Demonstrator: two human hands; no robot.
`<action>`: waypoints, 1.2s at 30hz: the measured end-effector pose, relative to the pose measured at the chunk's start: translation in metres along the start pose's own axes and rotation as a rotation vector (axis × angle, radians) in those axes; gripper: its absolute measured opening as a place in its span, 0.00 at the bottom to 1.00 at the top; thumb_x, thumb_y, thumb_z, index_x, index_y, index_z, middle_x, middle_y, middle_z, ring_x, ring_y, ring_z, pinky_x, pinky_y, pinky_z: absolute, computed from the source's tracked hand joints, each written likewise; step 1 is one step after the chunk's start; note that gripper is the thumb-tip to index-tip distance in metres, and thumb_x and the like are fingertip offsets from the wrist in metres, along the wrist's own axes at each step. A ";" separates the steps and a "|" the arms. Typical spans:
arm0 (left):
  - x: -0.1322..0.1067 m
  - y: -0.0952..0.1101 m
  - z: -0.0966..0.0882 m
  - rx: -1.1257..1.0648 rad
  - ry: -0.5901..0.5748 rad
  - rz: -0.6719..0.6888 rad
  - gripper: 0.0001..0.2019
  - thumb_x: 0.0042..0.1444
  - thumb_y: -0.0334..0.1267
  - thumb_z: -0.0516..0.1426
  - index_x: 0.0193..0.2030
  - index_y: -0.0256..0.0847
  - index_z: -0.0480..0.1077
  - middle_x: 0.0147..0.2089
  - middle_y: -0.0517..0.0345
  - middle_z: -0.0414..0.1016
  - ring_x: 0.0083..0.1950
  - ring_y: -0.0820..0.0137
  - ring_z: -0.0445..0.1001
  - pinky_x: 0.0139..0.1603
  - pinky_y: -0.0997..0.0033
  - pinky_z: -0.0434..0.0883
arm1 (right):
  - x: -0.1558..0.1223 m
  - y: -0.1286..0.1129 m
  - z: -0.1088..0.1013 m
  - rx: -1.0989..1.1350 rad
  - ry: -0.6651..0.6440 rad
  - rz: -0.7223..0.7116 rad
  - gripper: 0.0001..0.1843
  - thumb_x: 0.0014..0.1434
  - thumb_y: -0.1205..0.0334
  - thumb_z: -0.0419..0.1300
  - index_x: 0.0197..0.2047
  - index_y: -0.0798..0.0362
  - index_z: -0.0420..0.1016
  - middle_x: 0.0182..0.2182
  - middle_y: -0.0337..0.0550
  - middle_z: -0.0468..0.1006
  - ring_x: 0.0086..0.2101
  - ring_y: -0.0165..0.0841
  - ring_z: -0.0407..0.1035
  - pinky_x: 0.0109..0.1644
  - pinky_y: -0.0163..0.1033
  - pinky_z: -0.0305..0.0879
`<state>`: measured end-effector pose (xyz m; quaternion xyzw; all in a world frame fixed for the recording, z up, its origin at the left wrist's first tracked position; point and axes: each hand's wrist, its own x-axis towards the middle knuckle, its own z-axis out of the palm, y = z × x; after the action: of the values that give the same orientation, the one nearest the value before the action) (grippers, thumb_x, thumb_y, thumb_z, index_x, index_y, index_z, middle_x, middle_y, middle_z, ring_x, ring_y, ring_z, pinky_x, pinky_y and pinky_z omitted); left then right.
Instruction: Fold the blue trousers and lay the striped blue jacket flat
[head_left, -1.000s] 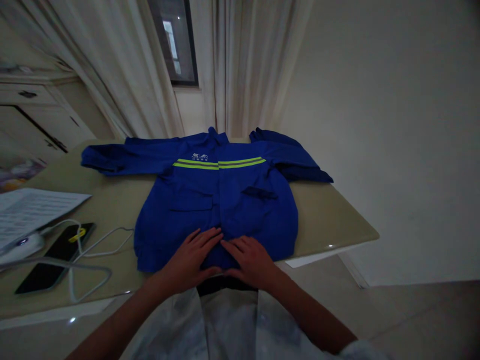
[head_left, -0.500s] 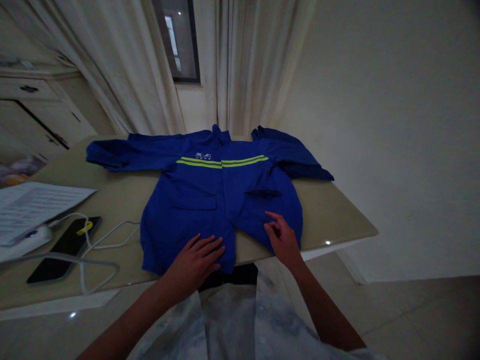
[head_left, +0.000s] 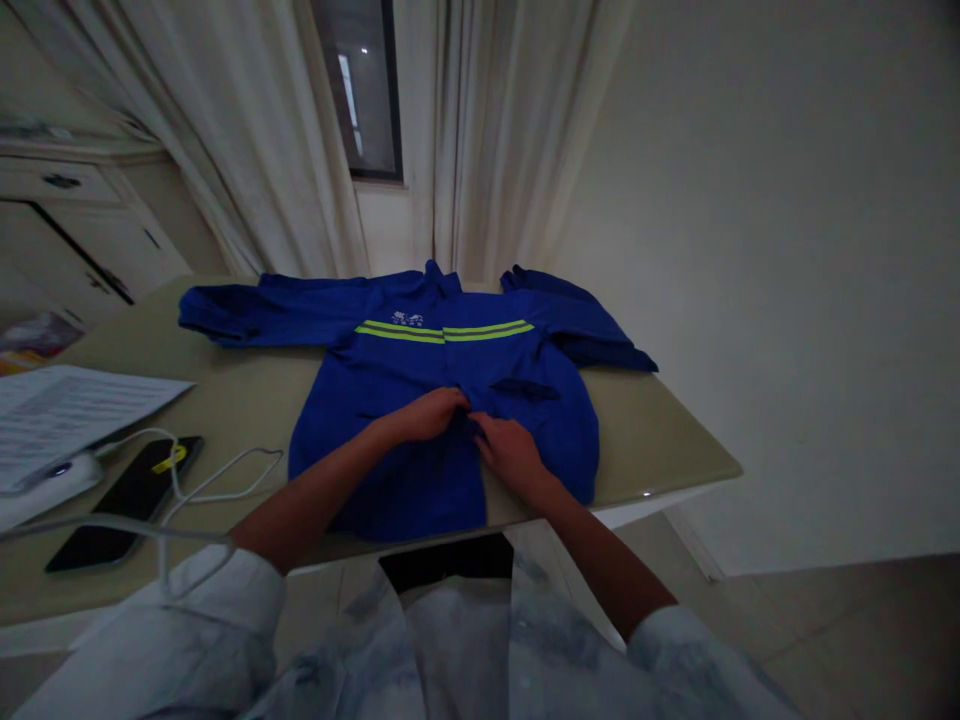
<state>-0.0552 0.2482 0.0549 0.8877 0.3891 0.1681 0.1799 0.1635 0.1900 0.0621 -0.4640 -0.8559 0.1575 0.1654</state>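
A blue work jacket point(head_left: 390, 370) with two yellow-green stripes lies front up on the beige table point(head_left: 240, 400), sleeves spread left and right. My left hand point(head_left: 424, 415) and my right hand point(head_left: 510, 450) meet at the jacket's front opening, about halfway up the garment. The fingers of both hands pinch the fabric edges there. Whether they grip a button or a zip is too dark to tell.
A black phone point(head_left: 120, 500) with a white cable point(head_left: 217, 480) lies at the left of the table, next to printed papers point(head_left: 67, 410). Curtains point(head_left: 480, 140) and a dark window point(head_left: 360, 80) stand behind; a cabinet point(head_left: 82, 230) at far left. The table's right edge drops to the floor.
Both hands moved from the jacket's hem up to the middle of its front. The right hand first swung out to the right, then came back to the centre.
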 end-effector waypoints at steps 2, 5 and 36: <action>0.007 -0.009 0.006 -0.093 0.108 0.030 0.19 0.60 0.24 0.50 0.50 0.40 0.77 0.52 0.47 0.81 0.55 0.61 0.77 0.61 0.59 0.72 | 0.016 0.020 -0.005 0.247 0.075 0.052 0.18 0.65 0.67 0.60 0.58 0.50 0.75 0.44 0.46 0.84 0.45 0.39 0.78 0.54 0.44 0.68; 0.008 -0.013 0.023 -0.179 0.275 0.047 0.14 0.66 0.33 0.52 0.51 0.41 0.77 0.54 0.46 0.81 0.56 0.59 0.76 0.62 0.56 0.70 | 0.043 0.051 -0.016 0.623 0.141 0.100 0.16 0.59 0.64 0.64 0.51 0.51 0.74 0.38 0.40 0.81 0.40 0.36 0.77 0.50 0.42 0.69; -0.004 -0.003 0.037 -0.121 0.476 -0.217 0.11 0.72 0.38 0.50 0.47 0.42 0.74 0.41 0.53 0.79 0.43 0.63 0.75 0.46 0.61 0.68 | 0.073 0.051 -0.008 0.340 0.116 -0.415 0.16 0.60 0.72 0.62 0.51 0.51 0.76 0.42 0.44 0.79 0.43 0.37 0.71 0.50 0.42 0.67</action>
<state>-0.0438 0.2398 0.0207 0.7640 0.5025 0.3747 0.1528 0.1669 0.2794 0.0580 -0.2526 -0.8831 0.2348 0.3182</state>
